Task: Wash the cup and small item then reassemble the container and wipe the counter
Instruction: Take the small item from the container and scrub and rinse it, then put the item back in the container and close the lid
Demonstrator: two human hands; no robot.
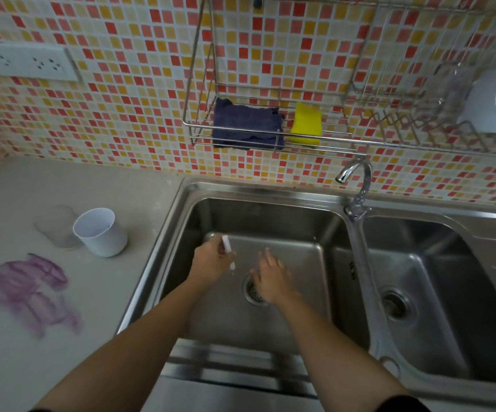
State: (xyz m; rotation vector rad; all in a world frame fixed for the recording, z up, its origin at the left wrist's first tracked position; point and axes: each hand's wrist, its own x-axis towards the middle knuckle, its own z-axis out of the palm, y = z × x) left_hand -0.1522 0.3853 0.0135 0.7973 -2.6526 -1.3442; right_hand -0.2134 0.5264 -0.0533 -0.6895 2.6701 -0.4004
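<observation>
Presently, left hand [211, 258] hung over the left basin of the sink [264, 190], fingers curled and pinching the small white item [227, 243], which stuck up out of the grip. Right hand [270, 278] hovered just beside it, fingers spread, holding nothing, above the drain [251, 294]. No water was seen running from the tap [356, 179].

Cup [101, 233] stood upright on the table [17, 197], left of the sink and touching or just in front of a clear container [55, 226]; blur hid which. A purple stain [32, 289] lay smeared on the table nearer the person. Cloth [246, 124] and sponge [306, 124] sat in the wall rack, well apart from both hands.

Judged: item was being washed or shaken off; reassembly and wiping not yet done.

Risks:
- Item was small, likely wet, and held by a light pinch close to the drain. A slip could send it to the strainer.
- A wet arm crossing to the cup could drag through the stain and spread it.
- Cup stood near the sink rim, so a careless reach might tip it.
</observation>
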